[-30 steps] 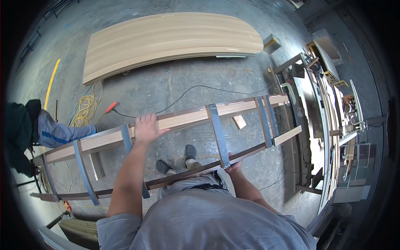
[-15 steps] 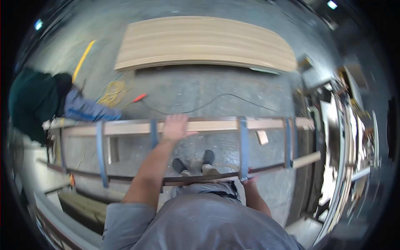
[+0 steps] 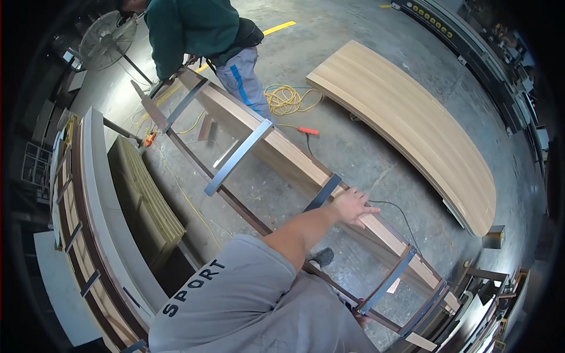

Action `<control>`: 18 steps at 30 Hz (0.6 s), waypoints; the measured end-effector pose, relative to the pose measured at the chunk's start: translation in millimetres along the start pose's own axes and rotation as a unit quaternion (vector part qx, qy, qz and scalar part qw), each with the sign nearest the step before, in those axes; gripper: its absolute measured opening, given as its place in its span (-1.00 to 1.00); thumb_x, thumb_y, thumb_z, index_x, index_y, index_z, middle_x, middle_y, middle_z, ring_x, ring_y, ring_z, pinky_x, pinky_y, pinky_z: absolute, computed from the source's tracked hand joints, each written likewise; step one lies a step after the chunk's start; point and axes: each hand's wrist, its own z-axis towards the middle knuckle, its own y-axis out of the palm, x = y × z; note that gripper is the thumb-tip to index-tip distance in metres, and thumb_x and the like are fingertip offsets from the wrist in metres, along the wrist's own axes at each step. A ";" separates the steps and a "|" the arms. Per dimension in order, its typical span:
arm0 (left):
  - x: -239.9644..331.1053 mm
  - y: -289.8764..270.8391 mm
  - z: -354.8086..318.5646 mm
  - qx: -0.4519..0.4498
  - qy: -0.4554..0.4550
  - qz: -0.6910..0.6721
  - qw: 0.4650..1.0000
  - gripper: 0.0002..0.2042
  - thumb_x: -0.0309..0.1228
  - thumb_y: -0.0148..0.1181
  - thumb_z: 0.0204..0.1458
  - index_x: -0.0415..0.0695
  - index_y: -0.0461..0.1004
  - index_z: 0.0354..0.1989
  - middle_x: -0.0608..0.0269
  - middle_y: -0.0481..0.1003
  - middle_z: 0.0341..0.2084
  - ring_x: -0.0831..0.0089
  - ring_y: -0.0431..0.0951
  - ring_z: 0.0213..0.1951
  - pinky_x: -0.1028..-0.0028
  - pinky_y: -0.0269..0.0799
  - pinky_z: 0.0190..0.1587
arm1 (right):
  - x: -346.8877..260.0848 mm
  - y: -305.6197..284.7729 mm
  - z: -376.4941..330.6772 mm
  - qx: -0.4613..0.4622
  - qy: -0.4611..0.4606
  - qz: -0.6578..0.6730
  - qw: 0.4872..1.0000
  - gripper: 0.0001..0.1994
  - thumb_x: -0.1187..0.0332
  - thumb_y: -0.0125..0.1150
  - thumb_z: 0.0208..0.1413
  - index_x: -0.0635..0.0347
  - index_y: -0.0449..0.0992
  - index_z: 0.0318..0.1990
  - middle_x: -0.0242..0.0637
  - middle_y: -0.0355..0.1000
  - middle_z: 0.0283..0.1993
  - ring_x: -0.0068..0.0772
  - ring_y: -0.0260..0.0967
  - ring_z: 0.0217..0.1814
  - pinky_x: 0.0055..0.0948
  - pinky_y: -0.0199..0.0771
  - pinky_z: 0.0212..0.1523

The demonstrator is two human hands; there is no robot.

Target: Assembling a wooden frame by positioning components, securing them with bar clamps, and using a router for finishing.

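A long wooden frame (image 3: 297, 152) runs diagonally in front of me, from the far left to the near right. Its two rails are joined by several blue-grey cross straps (image 3: 240, 157). My left hand (image 3: 352, 207) is closed over the far rail, its thumb stretched along the pale wood. Low by my body, my right hand (image 3: 361, 320) shows only in part beneath the dark near rail (image 3: 246, 210), which it appears to grip. At the frame's far left end stands a co-worker in a dark green top (image 3: 185, 32), bent over with hands at that end.
A curved wood-grain panel (image 3: 412, 126) lies beyond the frame, raised off the floor. Yellow cord (image 3: 285, 100) and an orange connector (image 3: 308, 132) lie on the concrete. Another curved frame (image 3: 76, 235) stands at left, a large fan (image 3: 106, 41) behind. Stacked material (image 3: 491, 312) is at right.
My view has swung left, so the frame now slants across it and the co-worker shows more fully. Both my hands remain at the frame.
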 end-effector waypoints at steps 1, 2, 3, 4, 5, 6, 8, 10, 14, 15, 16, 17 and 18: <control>1.8 0.6 6.0 0.004 0.004 -0.001 1.000 -0.26 0.31 0.02 -0.07 0.39 0.15 0.33 0.19 0.39 -0.12 0.28 0.37 -0.02 0.30 0.16 0.01 | -2.9 -0.8 -2.1 0.003 -0.001 0.023 1.000 -0.69 0.01 0.00 0.15 0.05 0.44 -0.29 -0.41 0.43 -0.31 -0.34 0.44 -0.28 -0.24 0.46 -0.25; 1.3 -1.5 5.9 0.002 0.005 -0.005 1.000 -0.26 0.31 0.02 -0.06 0.39 0.15 0.33 0.19 0.39 -0.12 0.28 0.37 -0.01 0.30 0.16 0.01 | -3.2 1.2 -4.0 0.008 0.006 0.040 0.999 -0.71 0.01 0.00 0.16 0.01 0.43 -0.29 -0.44 0.44 -0.30 -0.37 0.43 -0.28 -0.24 0.44 -0.25; 0.1 -2.1 4.9 0.000 0.005 -0.008 1.000 -0.26 0.31 0.01 -0.06 0.39 0.14 0.34 0.19 0.39 -0.12 0.28 0.37 -0.01 0.30 0.16 0.01 | -2.9 3.1 -6.7 0.013 0.014 0.058 0.998 -0.72 0.01 0.00 0.16 -0.02 0.43 -0.29 -0.46 0.44 -0.29 -0.40 0.43 -0.28 -0.23 0.41 -0.25; -1.5 -1.8 3.1 -0.002 -0.001 -0.008 1.000 -0.26 0.31 0.01 -0.06 0.39 0.14 0.34 0.19 0.39 -0.12 0.28 0.37 -0.01 0.30 0.16 0.01 | -2.4 3.9 -6.7 0.014 0.019 0.055 0.998 -0.72 0.01 0.00 0.16 -0.02 0.43 -0.29 -0.46 0.44 -0.29 -0.40 0.43 -0.28 -0.23 0.41 -0.25; -1.2 -2.4 4.6 -0.007 0.001 -0.007 1.000 -0.26 0.31 0.02 -0.06 0.39 0.13 0.34 0.19 0.39 -0.12 0.28 0.37 -0.01 0.30 0.16 0.01 | -3.3 3.4 -7.4 -0.009 0.016 0.028 0.999 -0.71 0.01 0.00 0.16 0.00 0.43 -0.28 -0.45 0.44 -0.29 -0.39 0.43 -0.27 -0.23 0.42 -0.24; -1.2 -2.8 5.3 -0.012 0.002 -0.005 1.000 -0.26 0.31 0.02 -0.06 0.39 0.13 0.34 0.19 0.39 -0.12 0.28 0.37 -0.01 0.30 0.16 0.01 | -4.0 2.7 -7.9 -0.031 0.014 0.002 0.999 -0.71 0.01 0.00 0.16 0.01 0.44 -0.27 -0.45 0.45 -0.29 -0.37 0.44 -0.27 -0.24 0.42 -0.24; -0.4 -3.4 6.2 -0.009 0.003 -0.004 1.000 -0.26 0.31 0.02 -0.06 0.38 0.13 0.34 0.19 0.39 -0.11 0.28 0.36 -0.01 0.30 0.16 0.01 | -5.3 1.6 -8.9 -0.076 0.009 -0.050 0.996 -0.69 0.00 0.00 0.16 0.03 0.45 -0.25 -0.43 0.46 -0.28 -0.35 0.44 -0.26 -0.25 0.44 -0.22; -0.3 -4.4 6.1 -0.007 0.004 -0.003 1.000 -0.25 0.31 0.01 -0.06 0.38 0.13 0.34 0.19 0.39 -0.11 0.28 0.36 -0.01 0.30 0.16 0.01 | -6.1 1.6 -9.2 -0.122 0.004 -0.103 0.987 -0.68 0.00 0.01 0.16 0.05 0.46 -0.23 -0.41 0.47 -0.27 -0.33 0.45 -0.25 -0.26 0.46 -0.21; -5.0 0.2 -5.6 -0.007 -0.008 0.000 1.000 -0.25 0.32 0.00 -0.06 0.37 0.13 0.34 0.18 0.39 -0.09 0.26 0.36 0.00 0.29 0.15 0.02 | 6.2 -9.9 0.7 -0.111 -0.008 -0.090 0.990 -0.64 0.00 0.00 0.16 0.10 0.48 -0.21 -0.37 0.48 -0.27 -0.30 0.47 -0.25 -0.28 0.49 -0.21; -4.1 1.4 -2.7 -0.004 -0.005 -0.002 1.000 -0.25 0.32 0.00 -0.06 0.37 0.13 0.34 0.17 0.39 -0.09 0.26 0.36 0.00 0.29 0.15 0.02 | 5.8 -14.7 4.4 -0.055 -0.034 -0.021 0.998 -0.63 0.00 0.00 0.16 0.13 0.48 -0.20 -0.35 0.48 -0.28 -0.28 0.48 -0.26 -0.28 0.52 -0.21; -3.9 2.7 -0.2 -0.003 -0.003 -0.003 1.000 -0.25 0.32 0.00 -0.06 0.37 0.13 0.34 0.17 0.39 -0.09 0.26 0.36 0.00 0.29 0.15 0.02 | 3.3 -19.2 9.3 -0.055 -0.037 -0.021 0.998 -0.63 0.00 0.00 0.16 0.13 0.48 -0.20 -0.35 0.48 -0.28 -0.28 0.48 -0.26 -0.28 0.52 -0.21; 1.4 -2.1 15.9 0.007 0.017 -0.009 1.000 -0.25 0.32 -0.01 -0.06 0.36 0.13 0.34 0.17 0.38 -0.08 0.26 0.36 0.01 0.28 0.15 0.02 | -17.2 -38.1 24.1 -0.083 -0.048 -0.007 0.995 -0.60 -0.02 0.00 0.15 0.15 0.48 -0.20 -0.32 0.49 -0.27 -0.27 0.49 -0.26 -0.28 0.54 -0.21; 3.7 -4.2 23.6 0.009 0.027 -0.012 1.000 -0.25 0.32 -0.01 -0.05 0.36 0.13 0.35 0.16 0.38 -0.08 0.26 0.35 0.01 0.28 0.15 0.02 | -26.9 -49.6 34.0 -0.107 -0.046 0.004 0.993 -0.58 -0.03 -0.01 0.14 0.18 0.48 -0.20 -0.29 0.50 -0.25 -0.27 0.50 -0.26 -0.28 0.56 -0.20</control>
